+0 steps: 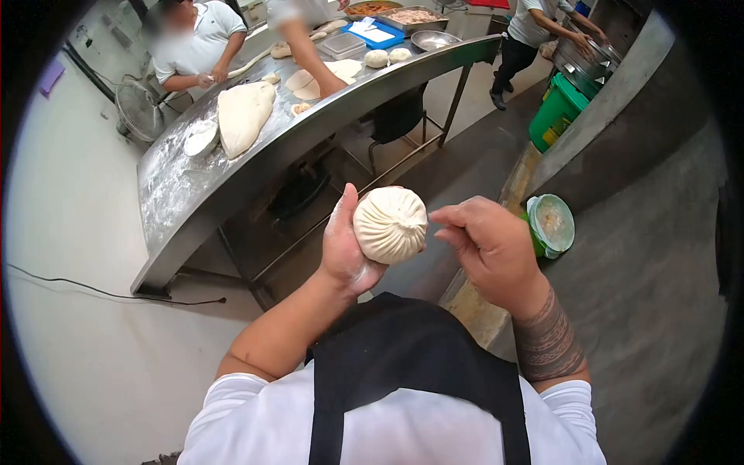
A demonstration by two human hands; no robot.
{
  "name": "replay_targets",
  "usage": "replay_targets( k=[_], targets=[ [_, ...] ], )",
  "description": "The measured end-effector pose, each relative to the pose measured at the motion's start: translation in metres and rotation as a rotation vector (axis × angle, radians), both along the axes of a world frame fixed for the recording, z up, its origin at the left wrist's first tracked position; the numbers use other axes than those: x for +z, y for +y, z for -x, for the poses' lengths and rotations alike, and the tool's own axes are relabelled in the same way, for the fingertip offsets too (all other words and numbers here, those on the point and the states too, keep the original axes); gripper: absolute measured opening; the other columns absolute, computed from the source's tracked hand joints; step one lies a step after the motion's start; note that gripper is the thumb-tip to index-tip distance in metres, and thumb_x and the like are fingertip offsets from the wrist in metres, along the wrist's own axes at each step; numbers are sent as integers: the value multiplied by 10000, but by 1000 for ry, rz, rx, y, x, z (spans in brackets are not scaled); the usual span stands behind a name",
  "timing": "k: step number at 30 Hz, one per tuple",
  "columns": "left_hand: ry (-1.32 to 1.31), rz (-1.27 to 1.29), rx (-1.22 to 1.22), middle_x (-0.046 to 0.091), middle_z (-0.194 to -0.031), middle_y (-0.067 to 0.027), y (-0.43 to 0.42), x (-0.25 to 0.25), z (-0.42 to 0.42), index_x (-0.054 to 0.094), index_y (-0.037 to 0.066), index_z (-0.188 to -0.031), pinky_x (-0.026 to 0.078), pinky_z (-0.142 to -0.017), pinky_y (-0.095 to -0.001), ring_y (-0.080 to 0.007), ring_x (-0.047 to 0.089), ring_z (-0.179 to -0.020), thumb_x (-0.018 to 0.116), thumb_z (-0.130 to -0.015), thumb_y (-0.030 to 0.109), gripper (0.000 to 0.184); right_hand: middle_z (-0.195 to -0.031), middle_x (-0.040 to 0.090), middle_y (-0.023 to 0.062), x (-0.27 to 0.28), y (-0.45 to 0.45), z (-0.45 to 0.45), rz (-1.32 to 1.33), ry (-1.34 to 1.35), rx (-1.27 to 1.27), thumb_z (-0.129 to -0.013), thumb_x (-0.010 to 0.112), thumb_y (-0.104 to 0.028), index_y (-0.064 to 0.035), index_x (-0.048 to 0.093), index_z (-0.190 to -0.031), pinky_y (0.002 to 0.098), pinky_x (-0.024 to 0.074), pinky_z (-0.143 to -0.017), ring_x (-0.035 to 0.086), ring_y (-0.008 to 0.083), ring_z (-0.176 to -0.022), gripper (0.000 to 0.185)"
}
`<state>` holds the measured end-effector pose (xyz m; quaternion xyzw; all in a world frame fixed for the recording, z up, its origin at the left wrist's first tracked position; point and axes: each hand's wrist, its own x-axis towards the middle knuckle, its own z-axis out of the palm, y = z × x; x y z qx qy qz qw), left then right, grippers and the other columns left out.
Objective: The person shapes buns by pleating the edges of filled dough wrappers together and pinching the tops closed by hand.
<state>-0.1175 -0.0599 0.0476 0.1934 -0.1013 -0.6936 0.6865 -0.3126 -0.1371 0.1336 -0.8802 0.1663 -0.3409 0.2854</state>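
A round pleated bun [387,225] of pale dough rests in my left hand [345,252], its gathered tip turned towards the right. The fingers of that hand cup it from behind and below, with the thumb up along its left side. My right hand [492,252] is just right of the bun's tip, thumb and forefinger drawn close together. Whether anything small is between those fingertips I cannot make out. Flour dusts my left palm and thumb.
Ahead, a floured steel table [178,174] carries a large dough slab [246,116], two shaped buns [377,58] and a blue tray [376,32]. Co-workers stand beyond it; another person [535,35] handles steamers [581,62]. At right is a green-rimmed bucket [552,225].
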Motion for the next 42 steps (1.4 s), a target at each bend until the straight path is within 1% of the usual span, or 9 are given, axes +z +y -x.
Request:
replay_targets(
  k=[5,9,12,19,23,28,31,34,42],
  targets=[
    [0,-98,28,641,-1295,-199,6,6,10,552,1,-1350,470,-1080,-466,-330,625,-1205,283,-1044,637,755,-838,625,125,-3,4,-13,151,47,130,-812,723,9,-46,675,-1116,406,520,-715,632,311,-804,313],
    [-179,-38,52,641,-1300,-196,13,-9,13,554,-15,-1339,473,-1074,-467,-324,627,-1203,257,-1054,628,763,-853,619,128,-11,0,-17,173,115,203,-813,703,-3,-30,649,-1056,430,516,-729,623,331,-814,251],
    [-136,-24,58,674,-1230,-163,16,-13,11,582,-3,-1286,515,-1014,-432,-278,661,-1125,272,-1082,570,683,-863,624,132,-23,3,-20,169,80,236,-823,699,-15,-6,623,-998,430,516,-734,619,349,-821,191],
    [-254,1,224,652,-1246,-165,23,-14,8,527,-3,-1336,504,-1019,-429,-287,640,-1150,278,-1093,539,644,-873,625,144,-23,17,-27,89,40,113,-856,702,-38,-21,617,-968,423,515,-748,618,350,-826,141],
    [-244,28,269,645,-1248,-158,25,-13,8,522,2,-1340,504,-1021,-431,-285,635,-1159,287,-1099,514,613,-882,628,153,-28,31,-36,156,-1,0,-876,697,-47,-15,617,-968,424,514,-749,618,350,-822,126],
    [-197,51,254,637,-1260,-161,27,-8,5,516,14,-1351,499,-1032,-442,-292,626,-1176,294,-1097,514,602,-904,642,157,-20,54,-47,61,-136,-184,-881,695,-55,-12,620,-965,435,515,-761,622,361,-833,121],
    [-205,63,234,638,-1255,-163,27,-18,0,518,13,-1342,501,-1028,-442,-293,628,-1168,297,-1098,512,598,-907,646,163,-35,55,-50,146,-150,-213,-883,695,-56,-12,631,-971,433,518,-772,630,362,-846,118],
    [-212,-23,180,643,-1269,-163,29,-25,-6,528,20,-1337,494,-1036,-456,-304,629,-1175,272,-1085,546,637,-906,648,165,-40,57,-53,147,-87,-221,-883,699,-61,-15,638,-971,427,520,-780,637,361,-854,117],
    [-257,25,181,641,-1248,-160,43,-25,-25,515,16,-1342,508,-1013,-430,-278,638,-1143,289,-1103,502,587,-950,646,178,-44,70,-69,-88,-21,-231,-899,653,-72,-9,615,-970,461,510,-830,627,390,-909,103]
  ],
)
